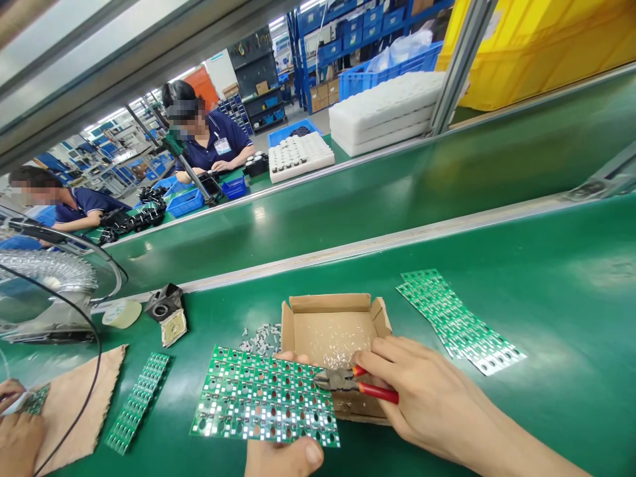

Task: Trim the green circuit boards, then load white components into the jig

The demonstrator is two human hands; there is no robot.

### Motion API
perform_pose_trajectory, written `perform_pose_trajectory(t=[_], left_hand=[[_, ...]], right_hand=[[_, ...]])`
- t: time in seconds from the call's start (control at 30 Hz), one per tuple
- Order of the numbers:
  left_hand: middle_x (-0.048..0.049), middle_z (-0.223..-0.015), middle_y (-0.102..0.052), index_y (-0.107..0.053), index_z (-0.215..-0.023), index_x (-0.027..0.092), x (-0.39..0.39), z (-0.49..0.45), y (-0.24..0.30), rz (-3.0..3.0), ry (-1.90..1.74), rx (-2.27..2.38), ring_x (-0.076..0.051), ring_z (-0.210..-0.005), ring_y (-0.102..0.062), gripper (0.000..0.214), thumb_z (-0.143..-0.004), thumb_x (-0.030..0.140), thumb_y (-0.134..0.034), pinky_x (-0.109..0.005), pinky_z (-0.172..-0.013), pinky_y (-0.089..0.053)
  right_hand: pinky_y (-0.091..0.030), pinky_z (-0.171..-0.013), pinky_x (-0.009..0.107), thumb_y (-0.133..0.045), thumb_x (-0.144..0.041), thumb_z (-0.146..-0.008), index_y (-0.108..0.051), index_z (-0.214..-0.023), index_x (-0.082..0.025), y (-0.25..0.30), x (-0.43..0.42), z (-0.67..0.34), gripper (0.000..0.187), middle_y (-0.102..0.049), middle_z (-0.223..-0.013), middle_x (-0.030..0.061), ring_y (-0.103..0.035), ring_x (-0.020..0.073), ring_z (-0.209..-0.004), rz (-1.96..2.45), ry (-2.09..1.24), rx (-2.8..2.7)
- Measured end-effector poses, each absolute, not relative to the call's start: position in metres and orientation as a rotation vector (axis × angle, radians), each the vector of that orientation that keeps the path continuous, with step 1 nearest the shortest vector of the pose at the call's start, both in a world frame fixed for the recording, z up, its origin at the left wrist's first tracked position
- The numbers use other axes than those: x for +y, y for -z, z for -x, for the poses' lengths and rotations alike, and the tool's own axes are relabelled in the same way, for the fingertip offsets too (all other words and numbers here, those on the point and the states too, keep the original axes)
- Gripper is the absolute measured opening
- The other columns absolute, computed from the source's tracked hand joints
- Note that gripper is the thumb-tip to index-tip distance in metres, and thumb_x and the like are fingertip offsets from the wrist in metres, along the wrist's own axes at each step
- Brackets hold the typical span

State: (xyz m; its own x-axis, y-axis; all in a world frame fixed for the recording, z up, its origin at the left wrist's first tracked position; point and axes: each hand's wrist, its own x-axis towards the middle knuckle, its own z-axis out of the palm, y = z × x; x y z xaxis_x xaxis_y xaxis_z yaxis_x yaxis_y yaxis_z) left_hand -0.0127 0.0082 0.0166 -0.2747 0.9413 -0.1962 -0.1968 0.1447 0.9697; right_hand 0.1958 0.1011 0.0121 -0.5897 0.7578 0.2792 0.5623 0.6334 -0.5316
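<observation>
My left hand grips a green circuit board panel from below, thumb on its near edge and fingertips showing at the far edge. The panel has rows of round holes and bright solder pads. In my right hand are red-handled side cutters, their jaws at the panel's right part. Whether the jaws are fully closed is too small to tell. Behind and partly under the panel sits an open cardboard box with small clipped wire bits in it.
Small metal parts lie left of the box. More panels rest at right and left. Another person's hands work over a brown cardboard sheet. A solder stand and black cable stand at left; two people sit beyond the rail.
</observation>
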Motion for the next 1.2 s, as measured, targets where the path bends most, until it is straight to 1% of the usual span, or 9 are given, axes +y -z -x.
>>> perform_pose_trajectory(t=[0.1,0.2,0.4,0.5,0.67,0.73,0.83,0.97,1.2], left_hand=[[0.0100,-0.130,-0.065,-0.058,-0.126,0.046,0.0094,0.0129,-0.0172,-0.798,-1.374,1.344,-0.041,-0.130,-0.053,0.064,-0.068,0.062,-0.077,-0.052,-0.108,-0.050],[0.0083,-0.131,-0.065,-0.058,-0.126,0.045,0.0104,0.0131,-0.0177,-0.771,-1.396,1.321,-0.042,-0.131,-0.051,0.064,-0.067,0.059,-0.079,-0.053,-0.108,-0.049],[-0.0008,-0.134,-0.064,-0.059,-0.130,0.035,0.0100,0.0124,-0.0162,-0.675,-1.431,1.294,-0.045,-0.132,-0.049,0.079,-0.059,0.053,-0.087,-0.055,-0.109,-0.048],[0.0016,-0.133,-0.064,-0.060,-0.128,0.038,0.0097,0.0113,-0.0160,-0.670,-1.432,1.285,-0.043,-0.132,-0.049,0.076,-0.059,0.054,-0.087,-0.052,-0.109,-0.047],[0.0022,-0.132,-0.065,-0.061,-0.128,0.039,0.0077,0.0114,-0.0159,-0.651,-1.434,1.273,-0.043,-0.131,-0.050,0.074,-0.060,0.053,-0.087,-0.053,-0.110,-0.046],[0.0014,-0.133,-0.064,-0.061,-0.127,0.039,0.0071,0.0124,-0.0157,-0.639,-1.436,1.270,-0.043,-0.131,-0.050,0.071,-0.062,0.053,-0.086,-0.052,-0.108,-0.047],[-0.0033,-0.137,-0.061,-0.059,-0.131,0.034,0.0073,0.0138,-0.0152,-0.640,-1.462,1.249,-0.043,-0.133,-0.048,0.075,-0.062,0.048,-0.087,-0.052,-0.109,-0.047],[-0.0079,-0.139,-0.059,-0.056,-0.133,0.030,0.0078,0.0153,-0.0135,-0.650,-1.483,1.241,-0.042,-0.133,-0.048,0.080,-0.062,0.047,-0.087,-0.053,-0.112,-0.044],[-0.0063,-0.142,-0.057,-0.053,-0.136,0.033,0.0038,0.0166,-0.0101,-0.667,-1.460,1.279,-0.041,-0.136,-0.045,0.081,-0.063,0.047,-0.086,-0.050,-0.112,-0.044]], right_hand=[[-0.032,-0.063,0.031,-0.050,-0.008,-0.079,-0.059,-0.083,-0.022,-0.0133,0.1027,-0.1975,0.017,-0.057,-0.077,0.0019,-0.049,0.0200,-0.069,1.041,-0.536,-2.362],[-0.030,-0.063,0.032,-0.050,-0.009,-0.081,-0.059,-0.085,-0.023,-0.0124,0.1058,-0.1960,0.017,-0.057,-0.079,0.0022,-0.045,0.0203,-0.069,1.018,-0.487,-2.328],[-0.030,-0.065,0.032,-0.049,-0.010,-0.083,-0.060,-0.091,-0.022,-0.0089,0.1064,-0.1898,0.018,-0.057,-0.082,0.0031,-0.044,0.0206,-0.071,0.967,-0.540,-2.298],[-0.031,-0.066,0.033,-0.048,-0.010,-0.083,-0.060,-0.091,-0.022,-0.0073,0.1039,-0.1894,0.018,-0.057,-0.081,0.0035,-0.044,0.0212,-0.071,0.978,-0.548,-2.302],[-0.033,-0.066,0.032,-0.048,-0.008,-0.082,-0.060,-0.088,-0.021,-0.0054,0.1002,-0.1910,0.019,-0.057,-0.079,0.0030,-0.047,0.0205,-0.071,0.997,-0.609,-2.328],[-0.033,-0.066,0.032,-0.049,-0.007,-0.080,-0.060,-0.088,-0.021,-0.0064,0.1007,-0.1922,0.019,-0.057,-0.079,0.0027,-0.048,0.0202,-0.071,0.998,-0.635,-2.333],[-0.031,-0.065,0.032,-0.050,-0.008,-0.080,-0.059,-0.086,-0.021,-0.0094,0.1041,-0.1947,0.017,-0.056,-0.079,0.0029,-0.046,0.0204,-0.071,0.977,-0.616,-2.330],[-0.029,-0.065,0.032,-0.051,-0.010,-0.081,-0.059,-0.087,-0.022,-0.0114,0.1081,-0.1964,0.016,-0.057,-0.084,0.0033,-0.044,0.0210,-0.072,0.973,-0.630,-2.350],[-0.030,-0.067,0.032,-0.052,-0.009,-0.080,-0.058,-0.088,-0.022,-0.0118,0.1049,-0.1947,0.017,-0.057,-0.085,0.0033,-0.045,0.0207,-0.074,0.948,-0.675,-2.354]])
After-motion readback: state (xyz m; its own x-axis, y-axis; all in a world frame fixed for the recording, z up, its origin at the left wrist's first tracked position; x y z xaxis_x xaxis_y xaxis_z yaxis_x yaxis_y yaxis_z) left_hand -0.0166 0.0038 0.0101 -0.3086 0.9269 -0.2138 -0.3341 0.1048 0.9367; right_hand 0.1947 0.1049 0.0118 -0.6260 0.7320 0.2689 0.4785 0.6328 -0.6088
